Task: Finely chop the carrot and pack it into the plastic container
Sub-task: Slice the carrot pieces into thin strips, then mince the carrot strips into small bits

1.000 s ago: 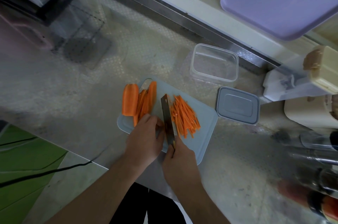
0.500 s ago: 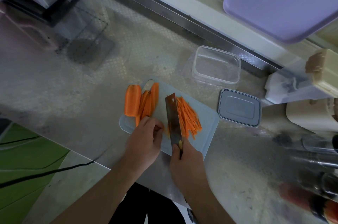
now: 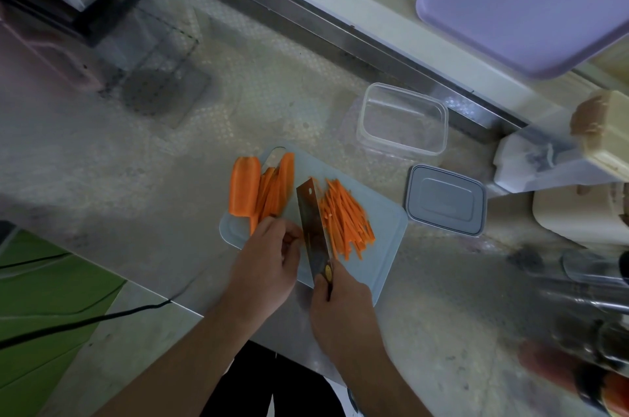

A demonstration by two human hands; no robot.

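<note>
A person's right hand [image 3: 340, 301] is gripping a cleaver [image 3: 313, 229], fingers curled around its handle, blade lying beside a pile of thin carrot strips [image 3: 347, 222] on a pale cutting board [image 3: 384, 246]. The left hand [image 3: 269, 263], fingers curled, is holding carrot slices [image 3: 272, 192]. A clear plastic container [image 3: 401, 120] is sitting open on the table [image 3: 136, 178] beyond the board, its grey lid [image 3: 444, 198] beside it.

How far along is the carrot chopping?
Partway. A pile of thin orange carrot strips lies cut on the pale blue cutting board. The right hand holds the cleaver; the left hand steadies uncut carrot slabs. The clear plastic container holds nothing.
</note>
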